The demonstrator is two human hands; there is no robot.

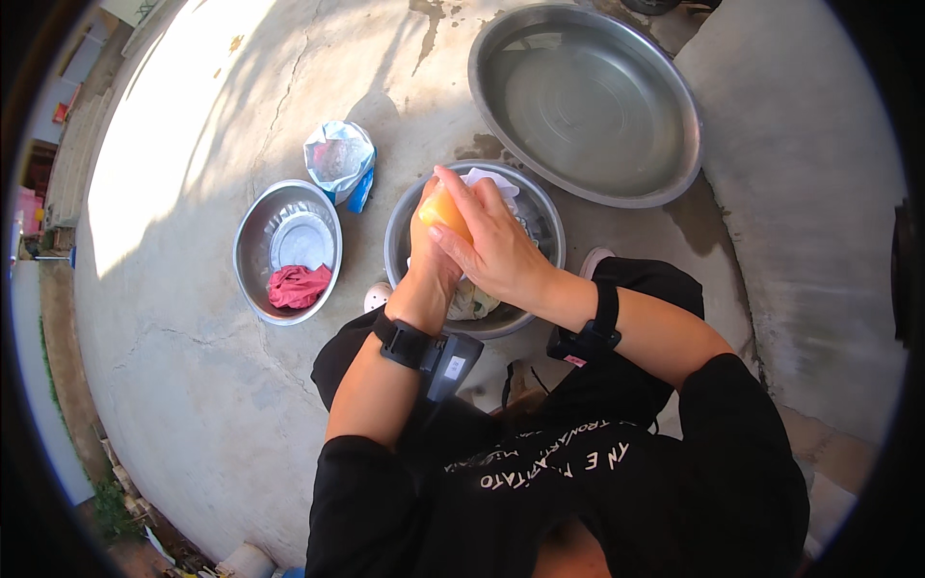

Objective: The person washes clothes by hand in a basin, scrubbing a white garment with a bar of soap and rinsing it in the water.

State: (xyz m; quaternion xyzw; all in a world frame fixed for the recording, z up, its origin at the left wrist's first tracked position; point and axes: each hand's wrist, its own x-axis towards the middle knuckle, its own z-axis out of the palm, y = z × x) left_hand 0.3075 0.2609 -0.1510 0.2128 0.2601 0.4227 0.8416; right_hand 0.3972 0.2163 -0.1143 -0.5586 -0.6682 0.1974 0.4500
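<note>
Both hands come together above a round metal basin point(392, 242) on the concrete floor. Between them is a yellow-orange bar point(442, 209) that looks like soap. My left hand point(428, 264) supports it from the left side, its fingers largely hidden. My right hand point(498, 242) lies over the bar's right side, thumb and fingers curved around it. Inside the basin, partly covered by the hands, are a white cloth point(498, 184) at the far side and a pale patterned cloth point(473, 302) at the near side.
Left of the hands stands a smaller metal basin point(247, 231) with a crumpled red cloth point(298, 287). Behind it is an opened plastic bag point(360, 193) holding white powder. A large metal basin point(692, 155) of water stands far right, beside a grey concrete surface point(802, 217).
</note>
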